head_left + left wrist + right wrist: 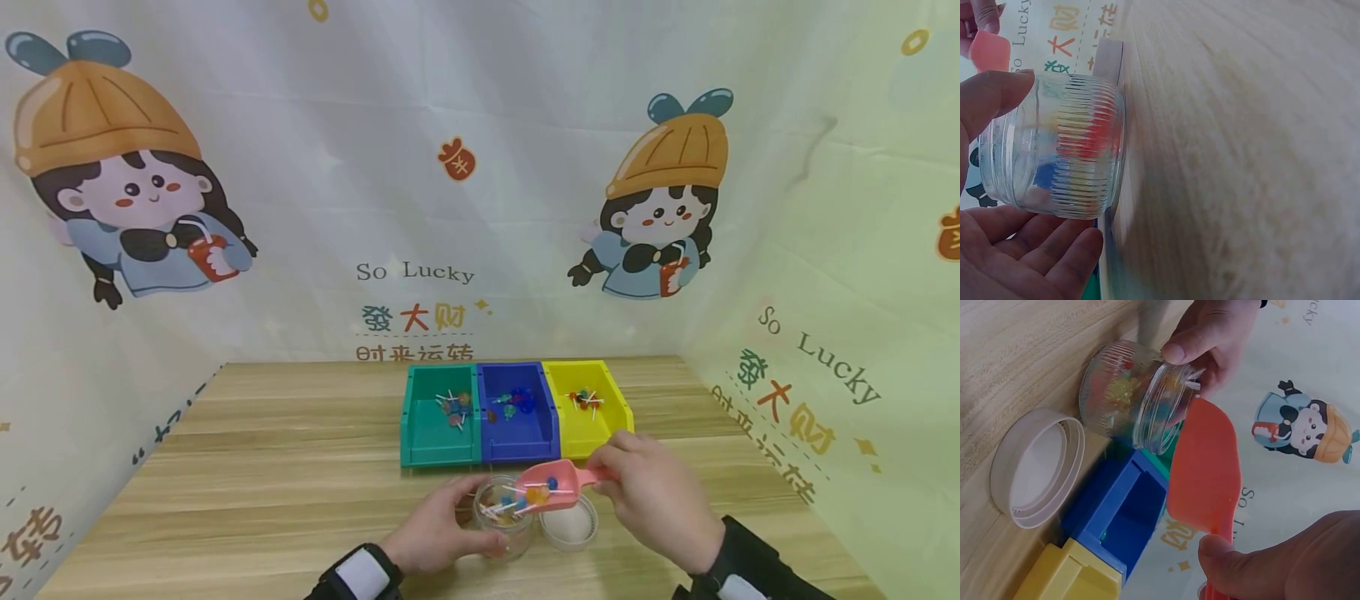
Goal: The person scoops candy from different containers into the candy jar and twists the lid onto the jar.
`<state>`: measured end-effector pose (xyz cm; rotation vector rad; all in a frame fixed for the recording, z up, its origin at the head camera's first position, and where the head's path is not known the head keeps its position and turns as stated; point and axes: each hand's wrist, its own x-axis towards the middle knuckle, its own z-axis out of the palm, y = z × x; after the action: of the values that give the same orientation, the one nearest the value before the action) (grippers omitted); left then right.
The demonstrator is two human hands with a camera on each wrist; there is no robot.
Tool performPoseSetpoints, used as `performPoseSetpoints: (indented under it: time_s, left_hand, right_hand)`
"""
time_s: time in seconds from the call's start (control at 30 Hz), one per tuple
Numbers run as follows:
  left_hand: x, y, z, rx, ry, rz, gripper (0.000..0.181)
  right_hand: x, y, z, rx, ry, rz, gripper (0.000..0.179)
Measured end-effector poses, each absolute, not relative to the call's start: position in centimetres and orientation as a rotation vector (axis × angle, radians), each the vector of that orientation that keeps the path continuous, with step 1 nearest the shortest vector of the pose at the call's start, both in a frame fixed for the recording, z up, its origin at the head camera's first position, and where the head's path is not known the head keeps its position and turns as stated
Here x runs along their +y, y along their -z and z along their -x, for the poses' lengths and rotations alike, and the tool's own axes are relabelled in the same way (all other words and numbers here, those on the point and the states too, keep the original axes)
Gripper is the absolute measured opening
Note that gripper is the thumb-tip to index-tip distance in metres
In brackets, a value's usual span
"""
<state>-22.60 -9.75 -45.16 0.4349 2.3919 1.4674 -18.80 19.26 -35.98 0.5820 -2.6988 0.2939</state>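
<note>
A clear ribbed glass jar (517,546) stands upright on the table with small colourful lollipop-like pieces inside. My left hand (437,530) holds it, thumb on one side and fingers on the other (1035,250). My right hand (660,498) grips the handle of a pink scoop (553,492). Orange and blue pieces with white sticks (537,495) lie in the scoop, whose front edge is over the jar's mouth. In the right wrist view, the underside of the scoop (1205,469) hides its load. A white round lid (1038,469) lies beside the jar.
Behind the jar stand three joined bins: green (441,454), blue (519,450) and yellow (611,425). Each contains small coloured pieces, some with white sticks. A printed curtain (525,208) encloses the back and sides of the wooden table (262,467).
</note>
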Motion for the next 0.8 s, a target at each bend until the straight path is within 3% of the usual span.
performPoseSetpoints:
  time_s: [0.8]
  left_hand:
    - [-10.0,45.5,22.6,2.367,-1.512,-0.501,0.077]
  right_hand:
    - [17.9,35.4,18.4,-2.488,-0.174,-0.637,0.021]
